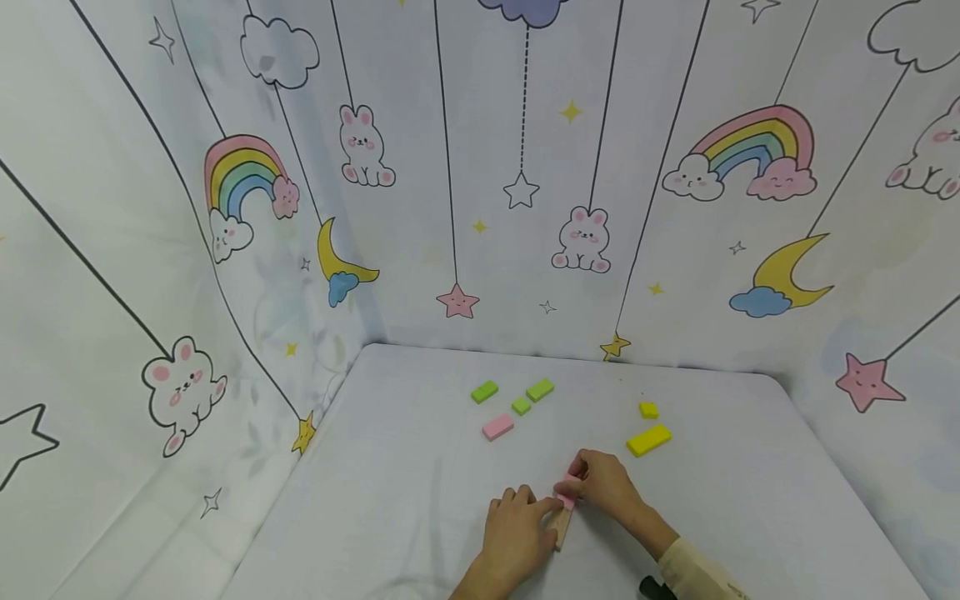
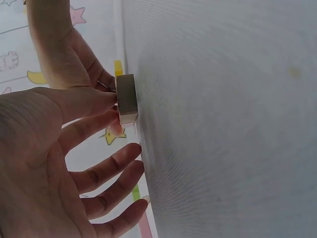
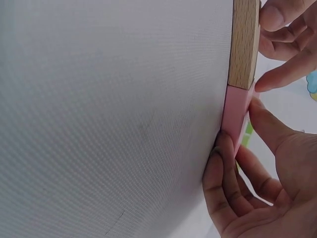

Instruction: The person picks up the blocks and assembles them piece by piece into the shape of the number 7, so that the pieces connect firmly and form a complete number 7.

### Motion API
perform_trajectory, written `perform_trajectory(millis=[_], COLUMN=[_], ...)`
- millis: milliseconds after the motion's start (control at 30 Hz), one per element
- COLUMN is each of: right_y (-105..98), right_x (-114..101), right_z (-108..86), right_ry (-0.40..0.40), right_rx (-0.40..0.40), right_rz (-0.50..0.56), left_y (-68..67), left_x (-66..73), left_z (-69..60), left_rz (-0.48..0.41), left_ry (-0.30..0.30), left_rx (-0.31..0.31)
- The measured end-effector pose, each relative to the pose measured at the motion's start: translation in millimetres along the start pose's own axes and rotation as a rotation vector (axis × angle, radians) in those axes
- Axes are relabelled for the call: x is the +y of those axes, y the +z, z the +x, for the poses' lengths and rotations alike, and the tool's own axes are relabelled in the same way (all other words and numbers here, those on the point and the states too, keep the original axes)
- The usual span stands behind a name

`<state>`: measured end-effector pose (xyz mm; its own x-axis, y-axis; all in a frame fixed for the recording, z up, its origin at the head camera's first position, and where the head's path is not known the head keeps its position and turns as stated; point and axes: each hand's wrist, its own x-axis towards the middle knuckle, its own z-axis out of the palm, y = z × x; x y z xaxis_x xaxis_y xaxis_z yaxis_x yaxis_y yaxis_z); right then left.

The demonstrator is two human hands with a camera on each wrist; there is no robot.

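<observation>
On the white table a bare wooden block [image 1: 560, 532] and a pink block [image 1: 568, 492] lie end to end in one line. The left hand [image 1: 516, 533] has its thumb and index finger at the wooden block, the other fingers spread, as the left wrist view also shows around the wooden block [image 2: 127, 96]. At the far end, the right hand [image 1: 609, 487] pinches the pink block between thumb and fingers. In the right wrist view the pink block [image 3: 235, 111] touches the end of the wooden block [image 3: 242, 44], and the right hand [image 3: 267, 183] partly covers it.
Beyond the hands lie another pink block [image 1: 498, 427] and several green blocks [image 1: 540, 389]. A long yellow block [image 1: 648, 440] and a small yellow block [image 1: 648, 410] are farther right. A dark object [image 1: 656, 588] shows by the right sleeve. Patterned cloth [image 1: 480, 250] stands behind the table.
</observation>
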<state>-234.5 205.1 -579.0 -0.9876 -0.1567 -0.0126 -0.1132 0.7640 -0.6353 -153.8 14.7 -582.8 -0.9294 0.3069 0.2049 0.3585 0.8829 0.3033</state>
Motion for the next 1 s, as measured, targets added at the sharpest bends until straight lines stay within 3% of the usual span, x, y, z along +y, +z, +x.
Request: perform_trajectory(millis=[1000], right_y=[-1.5], right_x=[-1.1], right_z=[-0.9], right_ry=[0.007], right_rx=[-0.045], right_rz=[0.002], left_y=[-4.2], left_x=[-0.1], left_z=[1.6], left_rz=[-0.023], left_ry=[0.013], left_rx=[-0.028])
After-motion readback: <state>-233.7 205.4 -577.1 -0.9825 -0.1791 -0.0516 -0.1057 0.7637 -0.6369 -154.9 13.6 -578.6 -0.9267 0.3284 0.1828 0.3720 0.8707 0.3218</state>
